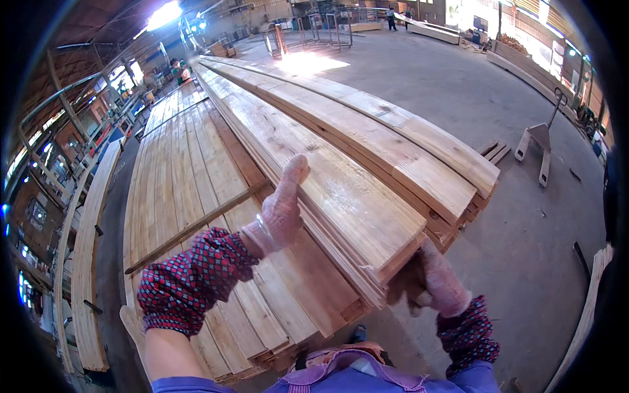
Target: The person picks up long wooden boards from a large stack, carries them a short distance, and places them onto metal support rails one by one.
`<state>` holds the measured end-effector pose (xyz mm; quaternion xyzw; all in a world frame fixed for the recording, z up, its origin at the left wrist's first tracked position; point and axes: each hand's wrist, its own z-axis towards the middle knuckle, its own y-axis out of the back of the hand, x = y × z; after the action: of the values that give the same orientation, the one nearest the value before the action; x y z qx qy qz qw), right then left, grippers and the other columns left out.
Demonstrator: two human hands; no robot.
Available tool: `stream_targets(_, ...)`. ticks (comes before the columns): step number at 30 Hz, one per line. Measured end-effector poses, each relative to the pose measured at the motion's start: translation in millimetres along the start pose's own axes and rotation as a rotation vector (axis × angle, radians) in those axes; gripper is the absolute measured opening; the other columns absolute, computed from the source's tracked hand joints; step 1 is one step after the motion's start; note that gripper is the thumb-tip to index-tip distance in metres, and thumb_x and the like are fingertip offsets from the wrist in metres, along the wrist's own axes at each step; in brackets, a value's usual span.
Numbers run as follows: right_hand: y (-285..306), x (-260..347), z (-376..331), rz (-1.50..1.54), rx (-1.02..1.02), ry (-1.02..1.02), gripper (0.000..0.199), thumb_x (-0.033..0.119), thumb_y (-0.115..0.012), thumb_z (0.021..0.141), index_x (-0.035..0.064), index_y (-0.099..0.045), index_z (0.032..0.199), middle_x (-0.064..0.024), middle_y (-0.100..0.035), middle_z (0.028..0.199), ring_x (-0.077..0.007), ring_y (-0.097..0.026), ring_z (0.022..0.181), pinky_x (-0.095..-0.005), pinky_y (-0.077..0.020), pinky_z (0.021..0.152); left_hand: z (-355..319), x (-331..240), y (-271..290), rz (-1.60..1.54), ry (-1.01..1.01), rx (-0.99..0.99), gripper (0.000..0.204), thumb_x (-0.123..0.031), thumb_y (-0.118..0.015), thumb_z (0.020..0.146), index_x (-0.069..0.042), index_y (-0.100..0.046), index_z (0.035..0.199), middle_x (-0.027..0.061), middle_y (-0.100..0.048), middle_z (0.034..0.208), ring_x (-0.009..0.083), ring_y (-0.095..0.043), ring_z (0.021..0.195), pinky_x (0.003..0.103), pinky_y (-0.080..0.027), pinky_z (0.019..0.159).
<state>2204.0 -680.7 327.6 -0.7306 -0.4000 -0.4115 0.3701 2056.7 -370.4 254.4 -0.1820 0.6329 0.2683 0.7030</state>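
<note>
A long pale wooden plank (354, 190) lies on top of a stack of boards, its near end pointing toward me. My left hand (282, 213), in a pinkish knit glove, grips this plank's left edge, fingertips on the upper face. At the near end, my right hand (442, 281), gloved alike, is closed around the corner; part of its grip is hidden under the wood. Patterned sleeve covers wrap both forearms. To the right lie more stacked planks (400, 157). On the left, a lower layer of boards (190, 157) sits side by side.
A thin wooden strip (196, 226) crosses the lower boards. Someone in dark clothing (178, 71) stands near the stack's far end. A pallet jack (540, 141) is on the concrete floor at right. Long planks (92, 262) lie at far left, and metal frames (314, 33) stand farther back.
</note>
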Motion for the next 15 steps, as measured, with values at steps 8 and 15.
stream_targets(8,117,81,7,-0.311,-1.023,1.114,0.052,0.045,-0.040,0.098,-0.0017,-0.058,0.113,-0.0136,-0.064,0.102,-0.0188,-0.060,0.101,-0.0306,-0.0467,0.089,7,-40,-87,-0.742,0.072,-0.214,0.065,-0.053,-0.044,0.093,-0.005,-0.039,0.136,0.0114,-0.050,0.130,0.0243,-0.049,0.119,0.039,-0.038,0.103)
stream_targets(15,176,58,73,0.302,-0.186,0.732,0.063,0.048,-0.042,0.095,-0.0083,-0.048,0.123,-0.0177,-0.056,0.120,-0.0232,-0.052,0.113,-0.0356,-0.0414,0.097,24,-55,-126,-0.794,0.060,-0.220,0.067,-0.056,-0.039,0.092,-0.002,-0.043,0.131,0.0139,-0.053,0.125,0.0248,-0.053,0.113,0.038,-0.041,0.100)
